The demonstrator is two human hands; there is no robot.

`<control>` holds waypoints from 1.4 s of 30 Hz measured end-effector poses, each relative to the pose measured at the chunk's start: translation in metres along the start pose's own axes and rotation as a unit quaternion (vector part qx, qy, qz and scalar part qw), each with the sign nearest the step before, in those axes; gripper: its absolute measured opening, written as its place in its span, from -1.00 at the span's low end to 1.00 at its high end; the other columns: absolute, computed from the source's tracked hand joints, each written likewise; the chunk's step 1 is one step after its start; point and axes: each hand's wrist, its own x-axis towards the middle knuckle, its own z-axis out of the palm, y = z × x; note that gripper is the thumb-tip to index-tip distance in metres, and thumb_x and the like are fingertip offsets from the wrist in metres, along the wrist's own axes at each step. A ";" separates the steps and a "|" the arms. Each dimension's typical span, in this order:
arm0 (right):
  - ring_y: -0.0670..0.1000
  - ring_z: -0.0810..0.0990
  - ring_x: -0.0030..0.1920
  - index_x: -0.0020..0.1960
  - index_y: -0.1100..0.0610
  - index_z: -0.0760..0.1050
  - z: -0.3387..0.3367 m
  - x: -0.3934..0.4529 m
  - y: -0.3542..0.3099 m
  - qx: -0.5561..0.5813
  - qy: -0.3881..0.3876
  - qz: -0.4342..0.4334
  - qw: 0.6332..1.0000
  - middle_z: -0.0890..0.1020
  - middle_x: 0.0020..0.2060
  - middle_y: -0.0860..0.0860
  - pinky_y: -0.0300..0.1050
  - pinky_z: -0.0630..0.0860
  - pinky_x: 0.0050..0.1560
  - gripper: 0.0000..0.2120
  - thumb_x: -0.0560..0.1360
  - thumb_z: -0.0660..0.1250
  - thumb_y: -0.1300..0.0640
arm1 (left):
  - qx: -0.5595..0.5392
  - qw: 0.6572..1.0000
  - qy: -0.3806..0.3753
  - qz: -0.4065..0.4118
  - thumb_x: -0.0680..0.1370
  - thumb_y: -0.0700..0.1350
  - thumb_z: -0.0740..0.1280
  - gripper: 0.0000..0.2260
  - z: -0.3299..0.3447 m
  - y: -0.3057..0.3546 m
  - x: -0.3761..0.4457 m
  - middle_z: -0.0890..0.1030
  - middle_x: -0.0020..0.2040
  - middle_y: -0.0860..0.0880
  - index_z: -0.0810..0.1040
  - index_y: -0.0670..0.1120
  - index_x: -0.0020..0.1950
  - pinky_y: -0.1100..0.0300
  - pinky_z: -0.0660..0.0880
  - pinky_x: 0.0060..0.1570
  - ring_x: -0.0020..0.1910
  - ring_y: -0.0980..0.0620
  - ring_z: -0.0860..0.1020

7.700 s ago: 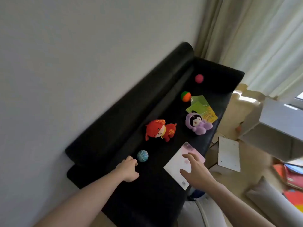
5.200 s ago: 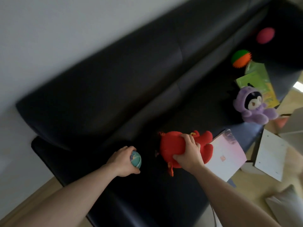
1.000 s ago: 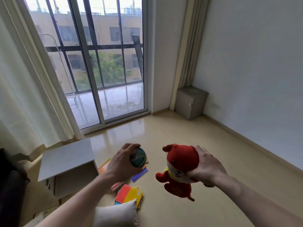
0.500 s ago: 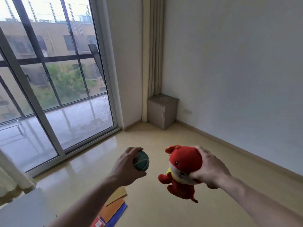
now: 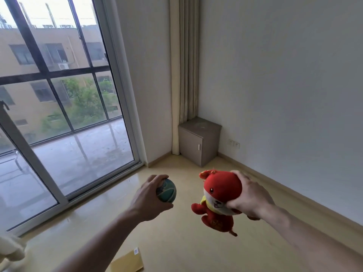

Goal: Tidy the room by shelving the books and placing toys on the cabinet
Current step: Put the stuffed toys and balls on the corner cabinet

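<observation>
My left hand grips a small teal ball, fingers curled round it. A red plush toy hangs from my right hand, which holds it by the head; its body and legs dangle below. Both hands are held out in front of me above the floor. A small grey cabinet with a closed door stands in the far corner, beyond both toys, its top bare.
A tall sliding glass window fills the left wall, with a beige curtain bunched beside the cabinet. A flat tan book or envelope lies on the floor near my feet. Pale floor stretches toward the corner.
The view has swung right and moved nearer the corner; the cabinet looks larger and closer. The coloured books on the floor have dropped out of view. Both hands keep their toys.
</observation>
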 end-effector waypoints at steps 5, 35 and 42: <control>-0.04 0.58 -0.03 0.45 -0.24 0.20 -0.006 0.096 0.008 -0.004 -0.011 -0.020 1.000 0.49 0.15 -0.19 -0.15 0.57 -0.14 -0.05 0.14 0.53 -0.21 | 0.001 1.000 0.001 -0.026 0.24 0.12 0.65 -0.16 0.009 -0.016 0.083 0.48 0.30 0.17 0.44 0.15 0.49 0.28 0.41 0.04 0.12 0.08 0.48; 0.01 0.59 0.06 0.41 -0.25 0.22 -0.016 0.646 0.137 0.014 0.012 0.101 0.995 0.49 0.21 -0.17 0.03 0.61 0.03 -0.07 0.12 0.54 -0.27 | -0.022 0.993 -0.102 -0.063 0.13 0.33 0.61 -0.12 0.135 -0.103 0.692 0.58 0.16 0.17 0.48 0.19 0.43 0.20 0.54 0.07 0.08 0.12 0.55; 0.01 0.60 0.06 0.42 -0.24 0.23 -0.046 0.794 0.192 0.009 -0.008 0.101 0.995 0.48 0.23 -0.19 0.01 0.61 0.01 -0.04 0.08 0.52 -0.29 | -0.031 0.987 -0.091 -0.128 0.12 0.37 0.58 -0.20 0.178 -0.106 0.820 0.63 0.04 0.21 0.54 0.21 0.33 0.31 0.52 -0.10 -0.01 0.18 0.59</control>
